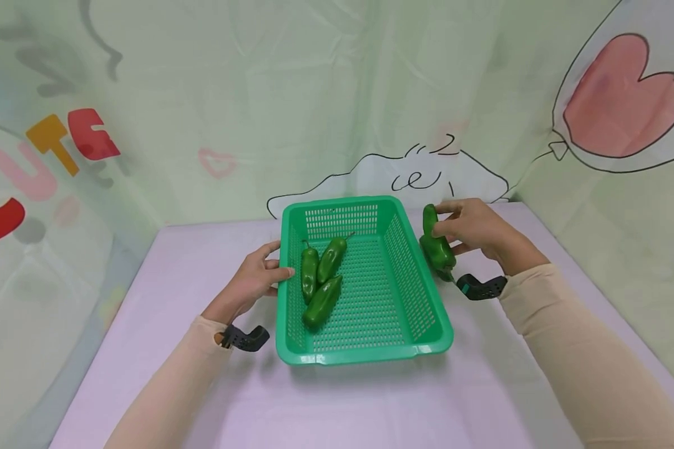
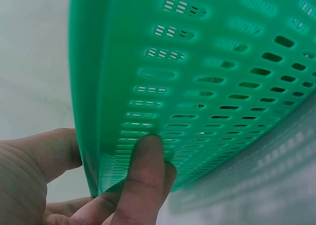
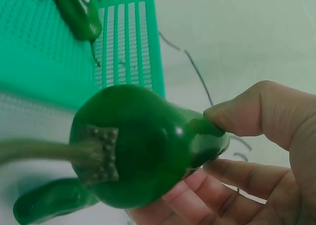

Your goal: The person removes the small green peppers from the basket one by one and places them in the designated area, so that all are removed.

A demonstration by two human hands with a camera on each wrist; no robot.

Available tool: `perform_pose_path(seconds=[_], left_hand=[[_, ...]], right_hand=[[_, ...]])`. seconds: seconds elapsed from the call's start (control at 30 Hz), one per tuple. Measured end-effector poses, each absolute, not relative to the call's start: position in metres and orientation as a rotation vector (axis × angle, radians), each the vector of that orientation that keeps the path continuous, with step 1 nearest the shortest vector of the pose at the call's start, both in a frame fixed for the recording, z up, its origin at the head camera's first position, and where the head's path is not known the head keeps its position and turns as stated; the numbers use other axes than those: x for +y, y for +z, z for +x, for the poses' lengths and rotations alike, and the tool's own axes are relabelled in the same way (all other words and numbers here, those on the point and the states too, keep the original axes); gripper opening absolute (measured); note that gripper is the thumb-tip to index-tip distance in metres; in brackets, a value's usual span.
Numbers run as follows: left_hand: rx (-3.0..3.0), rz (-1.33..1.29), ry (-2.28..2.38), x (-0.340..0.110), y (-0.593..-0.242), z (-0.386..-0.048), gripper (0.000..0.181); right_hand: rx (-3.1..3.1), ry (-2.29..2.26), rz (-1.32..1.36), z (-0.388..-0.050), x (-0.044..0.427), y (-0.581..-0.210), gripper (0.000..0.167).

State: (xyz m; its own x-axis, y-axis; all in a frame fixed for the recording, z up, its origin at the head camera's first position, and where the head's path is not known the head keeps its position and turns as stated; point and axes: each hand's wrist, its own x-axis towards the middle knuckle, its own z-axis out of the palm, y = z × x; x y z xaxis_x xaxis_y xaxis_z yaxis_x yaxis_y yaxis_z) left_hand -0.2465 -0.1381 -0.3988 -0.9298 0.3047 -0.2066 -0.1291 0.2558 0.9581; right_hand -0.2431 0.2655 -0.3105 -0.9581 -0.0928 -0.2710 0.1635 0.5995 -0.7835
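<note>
My left hand (image 1: pixel 254 274) grips the left rim of a green plastic basket (image 1: pixel 365 357), its thumb over the edge and fingers against the outer wall, as the left wrist view shows. Inside the basket, three green peppers (image 1: pixel 322 302) lie together on the left side. Off the basket's right side, my right hand (image 1: pixel 472 227) pinches another green pepper (image 3: pixel 133 146) between thumb and fingers, its stem end pointing toward the wrist camera. Below that one, a further green pepper (image 3: pixel 52 200) lies beside the basket, mostly hidden in the head view.
The basket stands on a table with a pale lilac cover (image 1: pixel 337 405). Behind the table hangs a pale green printed cloth (image 1: pixel 292 93), which also runs along both sides. Black camera mounts (image 1: pixel 247 338) sit on both wrists.
</note>
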Motion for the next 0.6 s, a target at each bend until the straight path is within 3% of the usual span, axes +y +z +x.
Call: perform_pose_path(seconds=[0.6], left_hand=[[2.192,0.162,1.714,-0.138,-0.399,-0.246,0.079]], right_hand=[[2.578,-1.235,0.170,-0.263,0.303,-0.337,0.072]])
